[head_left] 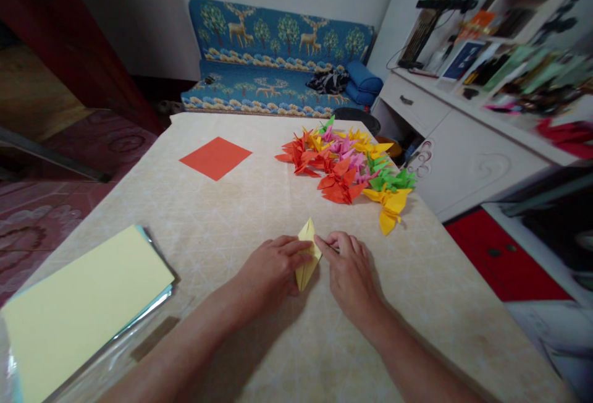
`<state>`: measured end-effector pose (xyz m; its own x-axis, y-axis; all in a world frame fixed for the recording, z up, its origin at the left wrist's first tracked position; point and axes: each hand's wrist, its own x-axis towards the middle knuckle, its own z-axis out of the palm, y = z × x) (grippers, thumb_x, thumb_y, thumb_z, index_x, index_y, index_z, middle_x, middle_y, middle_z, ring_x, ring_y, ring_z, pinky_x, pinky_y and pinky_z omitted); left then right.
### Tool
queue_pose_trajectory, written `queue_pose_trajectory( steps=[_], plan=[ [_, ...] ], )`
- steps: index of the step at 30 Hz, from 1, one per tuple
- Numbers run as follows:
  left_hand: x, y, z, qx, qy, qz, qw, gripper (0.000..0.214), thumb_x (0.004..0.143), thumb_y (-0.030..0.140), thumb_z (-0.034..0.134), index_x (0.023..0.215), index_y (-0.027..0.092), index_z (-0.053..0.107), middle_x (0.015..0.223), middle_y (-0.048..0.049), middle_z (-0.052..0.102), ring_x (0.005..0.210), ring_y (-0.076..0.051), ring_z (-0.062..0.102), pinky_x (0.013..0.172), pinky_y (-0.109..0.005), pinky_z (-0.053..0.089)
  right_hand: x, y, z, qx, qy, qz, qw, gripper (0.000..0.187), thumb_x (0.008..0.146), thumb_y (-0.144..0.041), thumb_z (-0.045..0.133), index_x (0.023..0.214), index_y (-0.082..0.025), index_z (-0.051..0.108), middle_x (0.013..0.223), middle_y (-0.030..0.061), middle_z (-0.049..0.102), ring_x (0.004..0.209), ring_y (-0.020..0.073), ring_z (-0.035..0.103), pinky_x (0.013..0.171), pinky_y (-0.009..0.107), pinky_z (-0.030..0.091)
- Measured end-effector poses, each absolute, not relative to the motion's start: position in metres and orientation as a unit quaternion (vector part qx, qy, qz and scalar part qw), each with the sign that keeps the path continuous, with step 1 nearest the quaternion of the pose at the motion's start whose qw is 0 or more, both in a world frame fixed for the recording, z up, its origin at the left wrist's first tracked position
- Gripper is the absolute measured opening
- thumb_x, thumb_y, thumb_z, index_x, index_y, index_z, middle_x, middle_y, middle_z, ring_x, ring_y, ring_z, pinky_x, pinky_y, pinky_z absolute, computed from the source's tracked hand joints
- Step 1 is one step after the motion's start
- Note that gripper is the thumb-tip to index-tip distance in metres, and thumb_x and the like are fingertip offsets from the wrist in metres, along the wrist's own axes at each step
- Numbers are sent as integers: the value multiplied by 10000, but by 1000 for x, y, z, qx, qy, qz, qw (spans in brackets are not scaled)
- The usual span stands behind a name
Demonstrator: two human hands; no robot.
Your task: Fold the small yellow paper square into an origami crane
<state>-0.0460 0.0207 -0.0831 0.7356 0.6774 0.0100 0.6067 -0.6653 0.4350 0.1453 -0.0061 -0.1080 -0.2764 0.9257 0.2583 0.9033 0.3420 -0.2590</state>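
A pale yellow folded paper [306, 270], shaped like a narrow diamond with creases along its length, lies on the table in front of me. My left hand [278, 264] rests over its left side, fingers stretched across the paper and pressing it down. On the right edge, my right hand [349, 267] touches the paper with its extended index finger, the other fingers curled. Whether the right thumb also pinches the edge is hard to make out.
Folded paper cranes [340, 171] in red, pink, yellow, orange and green are heaped at the table's far right. A red paper square [215, 159] lies far left. A stack of pale yellow sheets [88, 310] sits near left. Beyond stands a blue sofa [273, 50]; a white cabinet [463, 143] is at right.
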Motion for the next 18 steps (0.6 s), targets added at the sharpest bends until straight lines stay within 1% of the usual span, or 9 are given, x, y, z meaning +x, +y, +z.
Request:
queue_pose_trajectory(
  steps=[5,10,14,18],
  plan=[
    [-46,20,-83,908,357,78,207,625,676,191,655,1279,232,495,1306,-35,537,1201,-262,447,996,-388,391,144,-3,-109,-572,-802,7,172,502,821,-66,479,1254,-314,532,996,72,533,909,211,448,766,344,339],
    [-47,19,-82,906,364,73,205,612,685,202,652,1276,241,498,1303,-28,541,1198,-270,446,980,-389,393,144,2,-108,-576,-804,-1,149,491,828,-76,488,1254,-316,530,959,63,526,877,203,450,743,336,336],
    [-46,20,-81,903,372,67,204,604,686,214,654,1269,255,502,1309,-29,538,1200,-274,447,957,-398,400,145,2,-109,-565,-810,7,155,492,823,-71,483,1258,-297,530,951,68,524,875,202,448,746,333,340],
    [-46,22,-82,901,370,62,219,616,676,213,657,1271,251,500,1335,-30,518,1249,-270,414,986,-405,373,145,2,-110,-569,-807,9,157,500,817,-61,476,1267,-274,522,960,74,524,885,207,444,768,344,337]
  ],
)
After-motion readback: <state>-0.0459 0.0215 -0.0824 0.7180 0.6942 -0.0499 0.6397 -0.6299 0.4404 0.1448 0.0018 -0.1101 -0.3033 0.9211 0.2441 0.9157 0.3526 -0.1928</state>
